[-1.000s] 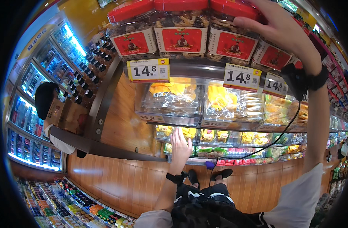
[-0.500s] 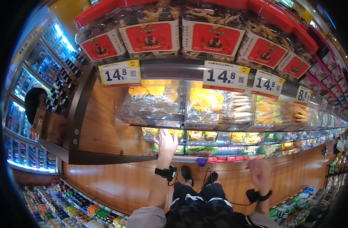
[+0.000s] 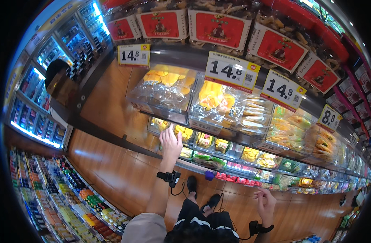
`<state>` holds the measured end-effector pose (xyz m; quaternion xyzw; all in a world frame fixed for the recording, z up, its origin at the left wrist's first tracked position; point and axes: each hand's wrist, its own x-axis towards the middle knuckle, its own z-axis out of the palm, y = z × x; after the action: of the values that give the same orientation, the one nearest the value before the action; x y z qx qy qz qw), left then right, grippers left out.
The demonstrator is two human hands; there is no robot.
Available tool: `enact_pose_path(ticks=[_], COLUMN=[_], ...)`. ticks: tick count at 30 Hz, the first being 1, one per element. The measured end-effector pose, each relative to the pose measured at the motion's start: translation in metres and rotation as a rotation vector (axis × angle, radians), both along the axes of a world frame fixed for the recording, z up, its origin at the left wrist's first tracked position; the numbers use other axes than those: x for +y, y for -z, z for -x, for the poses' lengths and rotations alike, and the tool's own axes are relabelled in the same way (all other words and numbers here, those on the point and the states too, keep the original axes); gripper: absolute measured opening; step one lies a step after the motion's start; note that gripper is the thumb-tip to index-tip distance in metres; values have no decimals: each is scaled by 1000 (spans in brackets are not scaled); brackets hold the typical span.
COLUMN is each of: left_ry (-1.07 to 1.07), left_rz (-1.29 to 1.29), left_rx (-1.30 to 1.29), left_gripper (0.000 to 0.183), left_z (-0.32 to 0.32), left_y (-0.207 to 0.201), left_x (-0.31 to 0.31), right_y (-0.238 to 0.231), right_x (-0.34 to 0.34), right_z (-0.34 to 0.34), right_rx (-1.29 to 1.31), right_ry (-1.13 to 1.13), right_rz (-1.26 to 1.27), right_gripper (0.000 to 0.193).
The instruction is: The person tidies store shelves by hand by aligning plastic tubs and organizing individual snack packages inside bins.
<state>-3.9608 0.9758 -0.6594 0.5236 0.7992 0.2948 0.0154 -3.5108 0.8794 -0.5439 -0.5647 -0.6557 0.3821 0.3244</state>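
My left hand (image 3: 170, 142) reaches to the lower shelf, fingers stretched and a little apart. It is at the front of a clear bin there, beside yellow packets (image 3: 184, 133); its fingertips partly overlap them, and whether they touch I cannot tell. Nothing shows in it. My right hand (image 3: 265, 204) hangs above the floor, away from the shelves, fingers loosely bent and apart, holding nothing. Above my left hand, clear bins hold bags of yellow dried slices (image 3: 164, 77) and more yellow bags (image 3: 214, 95). Both wrists wear black straps with small devices.
Red-labelled clear packs (image 3: 218, 28) line the top shelf over price tags (image 3: 231, 72). A dark-edged wooden panel (image 3: 112, 97) stands at the left. A person's dark head (image 3: 58, 73) shows beyond it, near lit coolers (image 3: 35, 107). Bottles (image 3: 68, 194) fill shelves lower left.
The view has turned and shifted, so the shelves now slope down to the right. My left hand stays by the lower bin. My right hand has dropped lower, its fingers now clearer.
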Motion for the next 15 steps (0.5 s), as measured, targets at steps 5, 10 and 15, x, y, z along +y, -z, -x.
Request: enact_pose_path(ticks=[5, 10, 15], left_ry=[-72, -100, -128], left_rz=[-89, -114, -153], left_rx=[-3, 129, 133], left_gripper=[55, 59, 56], left_z=[-32, -45, -47], left_y=[22, 33, 34], left_x=[-20, -20, -25], right_y=[42, 76, 128], right_x=[11, 54, 69], right_z=[-16, -27, -30], right_rx=[-207, -305, -424], right_ry=[-98, -116, -25], right_rz=[-148, -358, -483], right_gripper=[20, 22, 16])
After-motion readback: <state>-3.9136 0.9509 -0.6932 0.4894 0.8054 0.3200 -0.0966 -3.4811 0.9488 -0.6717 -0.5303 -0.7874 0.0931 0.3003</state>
